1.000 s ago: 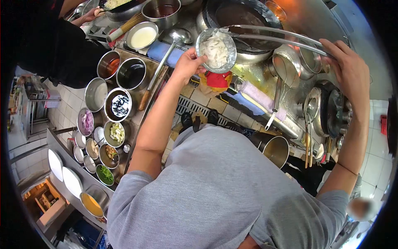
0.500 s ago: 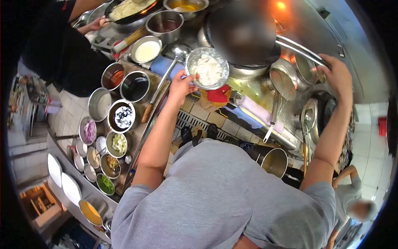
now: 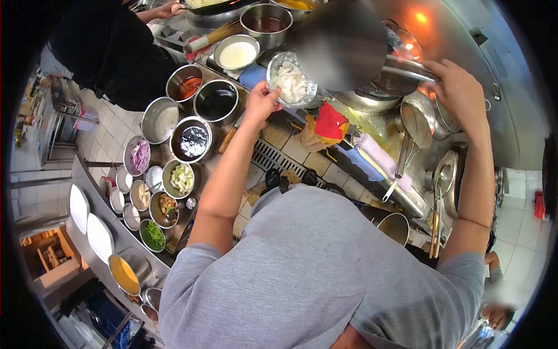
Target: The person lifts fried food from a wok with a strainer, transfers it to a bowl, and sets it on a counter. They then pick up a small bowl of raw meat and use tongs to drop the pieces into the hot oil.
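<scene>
My left hand (image 3: 263, 104) grips the rim of a metal bowl (image 3: 282, 60) that holds white, soft-looking pieces (image 3: 292, 82). The bowl is tilted beside a large blurred patch that covers much of the stove. My right hand (image 3: 456, 87) is closed round the end of a metal handle (image 3: 410, 67), which leads to a dark wok (image 3: 396, 87) partly hidden by the blur. Orange flame shows behind the wok. Below my right hand, a wire strainer (image 3: 417, 125) rests on the stove edge.
Pots of sauces, such as a dark liquid pot (image 3: 216, 102), and bowls of chopped food stand on the left counter. A cream-coloured bowl (image 3: 236, 54) and a bamboo brush (image 3: 224, 32) are near the stove. Another person's hand (image 3: 168, 10) holds a pan at the upper left.
My left hand has tilted the bowl and moved it slightly right and up. My right hand has shifted up and left with the wok handle, and more flame shows. The view has turned slightly.
</scene>
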{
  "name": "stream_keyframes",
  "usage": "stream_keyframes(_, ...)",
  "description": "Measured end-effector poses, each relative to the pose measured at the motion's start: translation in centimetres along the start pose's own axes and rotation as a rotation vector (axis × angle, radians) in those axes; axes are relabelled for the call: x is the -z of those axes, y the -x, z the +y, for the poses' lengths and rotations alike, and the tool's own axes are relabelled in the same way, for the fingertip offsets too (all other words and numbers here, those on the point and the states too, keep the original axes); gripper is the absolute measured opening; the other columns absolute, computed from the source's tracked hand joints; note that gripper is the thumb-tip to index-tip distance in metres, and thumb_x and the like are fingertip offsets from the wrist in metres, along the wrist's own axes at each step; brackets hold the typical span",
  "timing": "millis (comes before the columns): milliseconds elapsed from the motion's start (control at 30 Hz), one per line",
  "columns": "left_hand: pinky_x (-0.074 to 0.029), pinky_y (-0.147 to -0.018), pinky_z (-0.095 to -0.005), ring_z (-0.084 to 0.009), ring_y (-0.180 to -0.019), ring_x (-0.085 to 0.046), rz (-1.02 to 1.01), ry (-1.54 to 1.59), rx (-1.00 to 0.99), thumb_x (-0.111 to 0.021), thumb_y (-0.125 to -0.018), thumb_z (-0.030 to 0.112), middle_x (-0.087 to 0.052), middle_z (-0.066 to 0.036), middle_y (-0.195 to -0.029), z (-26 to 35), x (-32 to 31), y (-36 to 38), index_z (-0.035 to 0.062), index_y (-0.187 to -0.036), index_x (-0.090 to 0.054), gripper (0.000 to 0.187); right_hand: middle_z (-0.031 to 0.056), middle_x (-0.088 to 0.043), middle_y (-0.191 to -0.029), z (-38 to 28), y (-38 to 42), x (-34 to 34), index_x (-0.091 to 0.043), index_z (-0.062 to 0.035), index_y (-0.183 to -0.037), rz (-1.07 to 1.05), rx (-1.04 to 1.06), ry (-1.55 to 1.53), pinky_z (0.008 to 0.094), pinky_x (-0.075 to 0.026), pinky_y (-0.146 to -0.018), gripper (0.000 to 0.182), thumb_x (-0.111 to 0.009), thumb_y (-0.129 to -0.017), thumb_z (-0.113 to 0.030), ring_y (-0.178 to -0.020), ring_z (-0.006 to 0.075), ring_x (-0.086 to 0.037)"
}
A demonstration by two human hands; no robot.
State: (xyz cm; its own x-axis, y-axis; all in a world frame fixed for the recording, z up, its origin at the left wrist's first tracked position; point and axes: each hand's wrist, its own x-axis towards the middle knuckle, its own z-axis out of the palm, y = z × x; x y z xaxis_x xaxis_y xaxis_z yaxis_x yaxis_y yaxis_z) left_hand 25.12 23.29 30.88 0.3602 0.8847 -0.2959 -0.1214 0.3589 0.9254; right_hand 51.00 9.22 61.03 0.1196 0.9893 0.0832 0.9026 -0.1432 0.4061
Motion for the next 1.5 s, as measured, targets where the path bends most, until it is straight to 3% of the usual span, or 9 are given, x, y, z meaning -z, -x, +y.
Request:
stream_keyframes(267,-0.049,-0.054,-0.0227,-0.0087,-0.060,-0.053,-0.055,-0.055,-0.084,-0.058,-0.082,0.013,-0.057,-0.002,-0.078,0.8,-1.7,-0.6,0.0072,-0.088,-0.054,0.010,0.0049,-0.059,-0.083,-1.3,1.4,-0.8,-0.059,-0.0170,-0.101,0.119,0.229,0.023,0.0377,-0.047,-0.063,0.031,-0.063,-0.071,-0.022,-0.077,0.0268,-0.058)
stream_keyframes(567,-0.049,-0.056,-0.0248,-0.0174,-0.066,-0.057,-0.095,0.192,0.055,-0.055,-0.082,0.010,-0.059,-0.008,-0.091,0.5,-2.3,-2.4,0.0066,-0.099,-0.048,0.018,0.0081,-0.059,-0.087,4.3,7.0,3.4,-0.059,-0.0163,-0.104,0.073,-0.233,-0.222,0.0364,-0.043,-0.068,0.030,-0.060,-0.074,-0.017,-0.082,0.0283,-0.056)
stream_keyframes(733,-0.048,-0.056,-0.0248,-0.0171,-0.065,-0.056,-0.087,0.249,0.075,-0.055,-0.083,0.013,-0.058,-0.007,-0.089,1.2,-2.5,-1.9,0.0075,-0.095,-0.048,0.015,0.0104,-0.060,-0.098,7.5,6.5,-1.2,-0.060,-0.0158,-0.104,0.008,-0.357,-0.218,0.0366,-0.044,-0.075,0.032,-0.062,-0.073,-0.021,-0.091,0.0293,-0.056)
stream_keyframes(800,-0.048,-0.056,-0.0241,-0.0168,-0.064,-0.055,-0.101,0.278,0.115,-0.055,-0.084,0.015,-0.058,-0.007,-0.089,1.5,-2.6,-1.6,0.0088,-0.092,-0.048,0.012,0.0116,-0.060,-0.100,8.2,4.4,-4.4,-0.060,-0.0151,-0.105,-0.219,-0.440,-0.204,0.0370,-0.044,-0.079,0.034,-0.063,-0.073,-0.025,-0.094,0.0297,-0.056)
stream_keyframes(900,-0.048,-0.056,-0.0244,-0.0170,-0.064,-0.055,-0.123,0.273,0.109,-0.055,-0.083,0.016,-0.058,-0.006,-0.090,2.1,-2.4,-1.2,0.0095,-0.090,-0.049,0.011,0.0124,-0.060,-0.101,9.1,0.5,-9.8,-0.059,-0.0156,-0.107,-0.331,-0.320,-0.058,0.0382,-0.044,-0.080,0.036,-0.063,-0.073,-0.027,-0.094,0.0298,-0.057)
stream_keyframes(1000,-0.048,-0.053,-0.0251,-0.0163,-0.061,-0.055,-0.105,0.275,0.083,-0.056,-0.082,0.013,-0.059,-0.008,-0.086,2.1,-2.8,-1.1,0.0087,-0.085,-0.050,0.008,0.0132,-0.060,-0.102,7.2,-1.5,-10.8,-0.057,-0.0166,-0.110,-0.184,-0.489,-0.068,0.0393,-0.045,-0.080,0.038,-0.062,-0.074,-0.027,-0.096,0.0295,-0.056)
stream_keyframes(1200,-0.046,-0.049,-0.0233,-0.0110,-0.055,-0.054,-0.076,-0.024,-0.016,-0.057,-0.081,0.013,-0.058,-0.003,-0.076,1.6,-1.1,-2.5,0.0076,-0.083,-0.052,0.008,0.0092,-0.060,-0.088,0.4,1.1,-0.6,-0.058,-0.0168,-0.107,-0.023,-0.138,-0.058,0.0389,-0.047,-0.070,0.036,-0.063,-0.072,-0.021,-0.083,0.0283,-0.059)
stream_keyframes(1333,-0.043,-0.049,-0.0215,-0.0085,-0.054,-0.052,-0.201,-0.170,-0.056,-0.055,-0.083,0.015,-0.063,-0.004,-0.084,3.0,-1.3,-2.6,0.0073,-0.087,-0.053,0.009,0.0066,-0.059,-0.083,-1.4,1.5,-1.0,-0.059,-0.0152,-0.102,0.055,0.121,-0.003,0.0377,-0.047,-0.065,0.035,-0.066,-0.068,-0.019,-0.078,0.0270,-0.059)
stream_keyframes(1500,-0.045,-0.051,-0.0218,-0.0093,-0.057,-0.053,-0.177,-0.120,0.004,-0.058,-0.080,0.014,-0.059,-0.001,-0.075,3.2,-2.2,-3.0,0.0078,-0.084,-0.053,0.009,0.0065,-0.058,-0.079,-0.1,2.6,-1.3,-0.060,-0.0149,-0.098,0.065,0.073,-0.018,0.0383,-0.046,-0.064,0.029,-0.064,-0.070,-0.021,-0.077,0.0270,-0.058)
